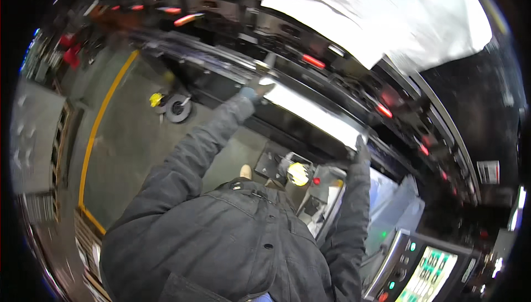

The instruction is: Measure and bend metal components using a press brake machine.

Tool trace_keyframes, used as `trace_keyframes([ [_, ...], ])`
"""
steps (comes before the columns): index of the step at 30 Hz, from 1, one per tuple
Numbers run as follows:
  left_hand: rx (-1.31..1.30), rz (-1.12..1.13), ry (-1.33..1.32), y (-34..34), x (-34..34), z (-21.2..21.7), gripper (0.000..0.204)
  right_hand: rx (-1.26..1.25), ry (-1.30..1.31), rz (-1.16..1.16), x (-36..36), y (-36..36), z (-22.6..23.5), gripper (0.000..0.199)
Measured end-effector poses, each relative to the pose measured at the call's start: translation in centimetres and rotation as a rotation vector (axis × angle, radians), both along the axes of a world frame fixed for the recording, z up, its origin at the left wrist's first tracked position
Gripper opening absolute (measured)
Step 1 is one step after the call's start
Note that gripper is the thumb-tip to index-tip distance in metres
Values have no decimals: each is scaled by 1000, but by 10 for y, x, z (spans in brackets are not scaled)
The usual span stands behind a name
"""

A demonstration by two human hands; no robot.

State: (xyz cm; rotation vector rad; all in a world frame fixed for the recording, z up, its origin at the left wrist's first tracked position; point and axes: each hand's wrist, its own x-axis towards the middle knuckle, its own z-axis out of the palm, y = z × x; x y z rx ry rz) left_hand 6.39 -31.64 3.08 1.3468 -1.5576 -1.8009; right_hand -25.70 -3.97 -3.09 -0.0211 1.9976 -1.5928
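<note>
**At opposite ends of one bright strip (315, 114), left hand (259, 89) and right hand (360, 151) well apart**

Counted: one strip, long and narrow, set slantwise along the front of one dark machine (343, 89), touched at one end by the left hand and at the other by the right. Fingers of both too blurred to tell how firmly closed. Beyond the strip, at least eight red lights (313, 61) strung along the machine, plus one large white sheet (381, 14), creased. On the near side of the strip, two dark sleeves (191, 150) and one dark jacket (238, 235). Also nearer than the strip, one yellow dome (297, 173) with one red knob (316, 181) just beside it; well left of the strip, one yellow piece (156, 99) next to one grey ring (178, 108). To the near right of the strip, one control panel (398, 257) with one lit screen (426, 280).

Hard to make out: strip ends, partly covered by hands; machine's far left, smeared; sheet, cut off at the top edge; control panel and jacket, cut off at the lower edge; one tan shoe (245, 172), mostly hidden by the jacket; bluish sheeting (395, 199) nearer than the strip's right end, of unclear kind.

Left of the strip, dull grey-green floor (133, 136), marked by one yellow line (105, 102) turning a corner; farther left, pale boards (38, 125) above wooden framing.
</note>
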Motion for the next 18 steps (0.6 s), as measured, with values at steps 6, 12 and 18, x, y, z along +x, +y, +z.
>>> trace_keyframes([
  [6, 82, 72, -26, -10, 4, -18, 49, 70, 34, 51, 27, -23, 31, 40],
  [12, 139, 85, 70, 0, 3, 1, 38, 227, 152, 162, 16, -20, 18, 39],
  [18, 66, 159, 88, 9, 6, 13, 35, 144, 147, 255, 25, -21, 28, 38],
])
